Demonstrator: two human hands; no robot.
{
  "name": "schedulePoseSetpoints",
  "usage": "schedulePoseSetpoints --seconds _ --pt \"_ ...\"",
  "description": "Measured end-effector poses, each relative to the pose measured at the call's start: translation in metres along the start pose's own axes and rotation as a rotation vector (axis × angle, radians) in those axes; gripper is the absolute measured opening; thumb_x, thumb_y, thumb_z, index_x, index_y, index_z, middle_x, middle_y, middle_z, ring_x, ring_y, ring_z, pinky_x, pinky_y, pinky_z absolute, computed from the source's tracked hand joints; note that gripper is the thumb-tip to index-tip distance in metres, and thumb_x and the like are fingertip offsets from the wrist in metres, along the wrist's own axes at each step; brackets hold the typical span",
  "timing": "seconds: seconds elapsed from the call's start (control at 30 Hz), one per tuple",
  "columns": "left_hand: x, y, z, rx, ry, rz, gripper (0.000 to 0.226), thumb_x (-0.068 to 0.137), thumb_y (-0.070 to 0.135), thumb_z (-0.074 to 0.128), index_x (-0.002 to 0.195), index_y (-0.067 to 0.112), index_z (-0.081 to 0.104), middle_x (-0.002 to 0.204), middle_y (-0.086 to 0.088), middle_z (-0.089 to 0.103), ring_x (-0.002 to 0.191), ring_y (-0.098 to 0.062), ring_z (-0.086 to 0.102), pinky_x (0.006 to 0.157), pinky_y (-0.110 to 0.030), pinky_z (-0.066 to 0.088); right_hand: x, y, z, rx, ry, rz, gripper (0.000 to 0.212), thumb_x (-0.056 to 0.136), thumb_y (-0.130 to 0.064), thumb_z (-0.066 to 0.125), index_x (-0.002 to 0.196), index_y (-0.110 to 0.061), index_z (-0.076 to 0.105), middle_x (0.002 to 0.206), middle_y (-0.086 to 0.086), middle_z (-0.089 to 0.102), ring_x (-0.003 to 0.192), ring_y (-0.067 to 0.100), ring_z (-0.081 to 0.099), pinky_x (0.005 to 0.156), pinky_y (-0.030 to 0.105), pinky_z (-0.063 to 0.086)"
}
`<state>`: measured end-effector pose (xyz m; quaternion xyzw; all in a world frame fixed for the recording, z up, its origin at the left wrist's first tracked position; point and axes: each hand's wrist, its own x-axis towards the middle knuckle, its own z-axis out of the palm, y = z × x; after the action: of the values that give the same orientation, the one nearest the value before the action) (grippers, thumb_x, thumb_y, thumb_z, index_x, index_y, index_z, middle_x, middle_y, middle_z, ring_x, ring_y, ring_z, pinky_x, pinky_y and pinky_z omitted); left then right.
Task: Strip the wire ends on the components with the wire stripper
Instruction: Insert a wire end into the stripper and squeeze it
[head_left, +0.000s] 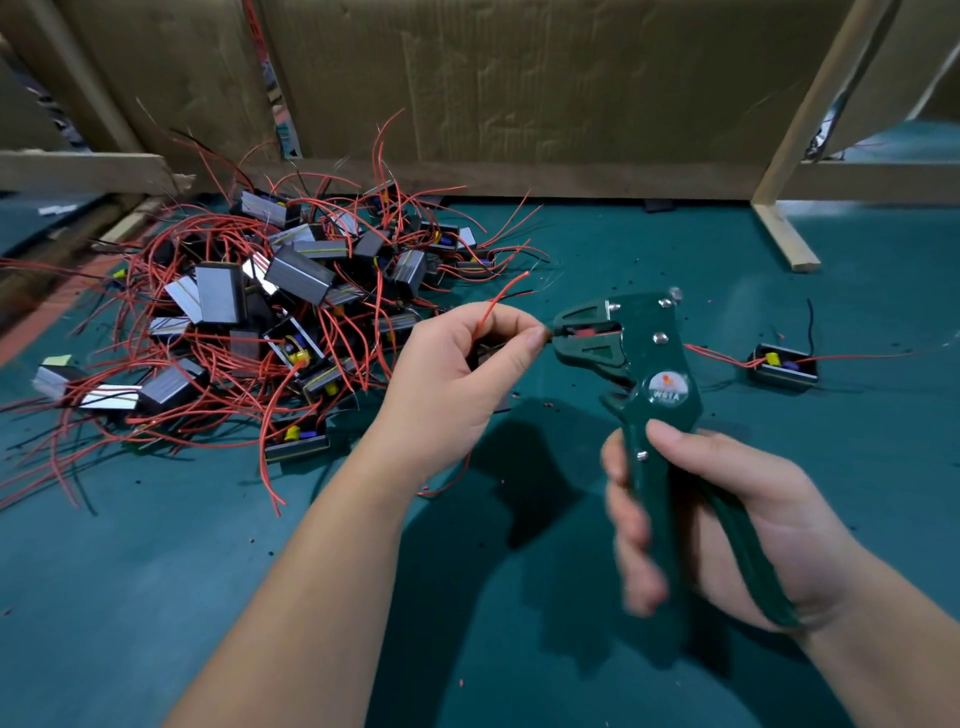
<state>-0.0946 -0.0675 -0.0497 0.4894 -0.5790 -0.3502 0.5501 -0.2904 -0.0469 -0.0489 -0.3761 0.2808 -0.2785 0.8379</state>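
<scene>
My right hand (727, 525) grips the handles of a green wire stripper (644, 374), its jaws pointing left. My left hand (462, 374) holds a small component, mostly hidden in the palm, and pinches a dark wire end right at the jaws (582, 332). A red wire (506, 291) rises from my left fist. A large heap of black box components with red wires (270, 306) lies at the left on the green table. One lone component (782, 366) with a red and a black wire sits to the right of the stripper.
The green mat (156, 571) carries small scraps of red and black insulation. Cardboard sheets (519, 78) and wooden battens (784, 239) wall off the back of the table.
</scene>
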Motion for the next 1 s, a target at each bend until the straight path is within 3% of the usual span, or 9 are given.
schedulePoseSetpoints --seconds 0.13,0.27,0.47,0.53,0.6,0.67,0.8,0.9,1.0 --pt "-0.002 0.000 0.009 -0.026 -0.045 -0.085 0.011 0.097 0.010 0.049 0.092 0.019 0.048 0.074 0.002 0.049 0.063 -0.009 0.045 0.062 -0.018 0.043 0.005 0.003 0.003 0.024 0.146 -0.067 0.034 0.068 -0.045 0.063 0.068 -0.011 0.059 0.055 0.010 0.045 0.035 0.023 0.042 0.041 0.031 0.044" --pt "0.003 0.008 0.017 -0.412 -0.003 -0.348 0.010 0.099 0.026 0.040 0.092 0.020 0.039 0.072 0.001 0.046 0.066 -0.014 0.043 0.068 -0.030 0.039 0.009 0.003 -0.001 0.160 0.032 -0.133 0.053 0.055 -0.038 0.084 0.093 -0.006 0.066 0.092 0.024 0.062 0.064 0.038 0.061 0.064 0.051 0.053" --pt "0.000 0.017 0.025 -0.771 -0.047 -0.443 0.084 0.077 0.072 0.020 0.127 0.007 0.040 0.083 -0.013 0.045 0.066 -0.018 0.045 0.054 -0.024 0.038 0.007 0.008 0.000 0.066 -0.134 -0.110 0.067 0.062 -0.029 0.082 0.118 0.003 0.060 0.081 0.031 0.058 0.074 0.044 0.061 0.074 0.057 0.049" --pt "-0.001 0.016 0.028 -0.662 -0.131 -0.403 0.095 0.073 0.072 0.012 0.141 0.010 0.033 0.094 -0.015 0.048 0.065 -0.015 0.049 0.051 -0.021 0.041 0.008 0.010 0.002 0.043 -0.098 -0.139 0.073 0.059 -0.026 0.084 0.120 0.005 0.058 0.083 0.029 0.059 0.072 0.044 0.061 0.072 0.058 0.049" --pt "-0.001 0.014 0.027 -0.499 -0.102 -0.356 0.094 0.074 0.069 0.007 0.145 0.014 0.032 0.111 -0.012 0.052 0.094 -0.015 0.058 0.082 -0.028 0.049 0.008 0.010 0.002 0.049 -0.006 -0.223 0.073 0.053 -0.021 0.086 0.116 0.005 0.061 0.085 0.029 0.060 0.070 0.042 0.061 0.069 0.058 0.051" --pt "0.000 0.009 0.021 -0.264 0.052 -0.237 0.077 0.088 0.066 0.012 0.143 0.017 0.037 0.126 -0.003 0.052 0.122 -0.014 0.048 0.110 -0.035 0.033 0.008 0.006 -0.003 0.053 0.137 -0.364 0.057 0.057 -0.015 0.080 0.109 0.001 0.065 0.091 0.024 0.065 0.069 0.041 0.062 0.067 0.057 0.053" --pt "0.000 -0.004 -0.009 0.582 0.645 0.224 0.031 0.086 0.017 0.051 0.115 0.015 0.063 0.109 -0.003 0.058 0.103 -0.022 0.052 0.088 -0.035 0.039 0.004 -0.013 -0.018 0.010 0.373 -0.573 0.033 0.072 -0.010 0.053 0.105 -0.008 0.054 0.089 0.006 0.067 0.073 0.042 0.065 0.068 0.055 0.055" --pt "0.003 -0.009 -0.032 0.873 0.882 0.075 0.048 0.077 0.017 0.051 0.124 0.029 0.055 0.125 -0.006 0.051 0.118 -0.031 0.041 0.094 -0.037 0.025 0.002 -0.019 -0.023 0.019 0.391 -0.577 0.030 0.070 -0.013 0.057 0.099 -0.011 0.047 0.086 0.004 0.062 0.078 0.046 0.066 0.069 0.053 0.056" --pt "0.005 -0.015 -0.048 1.067 0.780 -0.215 0.065 0.079 0.025 0.056 0.140 0.037 0.037 0.144 -0.011 0.040 0.136 -0.033 0.024 0.109 -0.053 0.009 0.003 -0.017 -0.022 0.016 0.407 -0.571 0.037 0.071 -0.010 0.055 0.106 -0.009 0.043 0.088 0.006 0.060 0.074 0.048 0.066 0.066 0.052 0.056"
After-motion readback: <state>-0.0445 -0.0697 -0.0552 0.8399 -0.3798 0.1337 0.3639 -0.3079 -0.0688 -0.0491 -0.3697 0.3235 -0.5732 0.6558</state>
